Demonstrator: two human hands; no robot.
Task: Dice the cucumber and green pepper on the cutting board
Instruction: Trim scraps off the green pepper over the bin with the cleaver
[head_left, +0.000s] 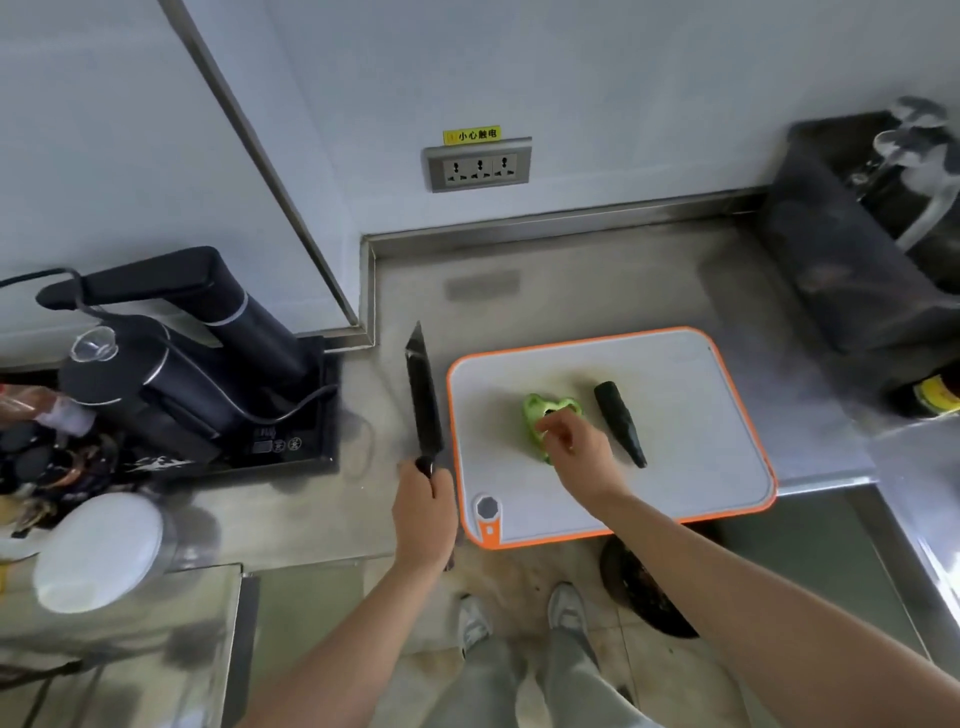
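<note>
From the head view, a dark tub (841, 270) at the surface's (571, 280) far right corner held blurred clear items. On the orange-rimmed cutting board (675, 415) lay a dark cucumber (618, 421), its long axis running from the far edge to the near edge, tapered tip nearest. Just left of it sat a hollow light-green pepper (537, 415), pinched by the right hand's (576, 452) curled fingers. The left hand (423, 514) gripped a black knife (423, 400) beside the board's left edge, blade pointing at the wall.

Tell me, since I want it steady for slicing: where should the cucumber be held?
Probably across its thick, blunt far end, with the right hand coming from above. The cucumber lies flat on the cutting board, tapering to a thin near tip; the left hand holds the knife.
</note>
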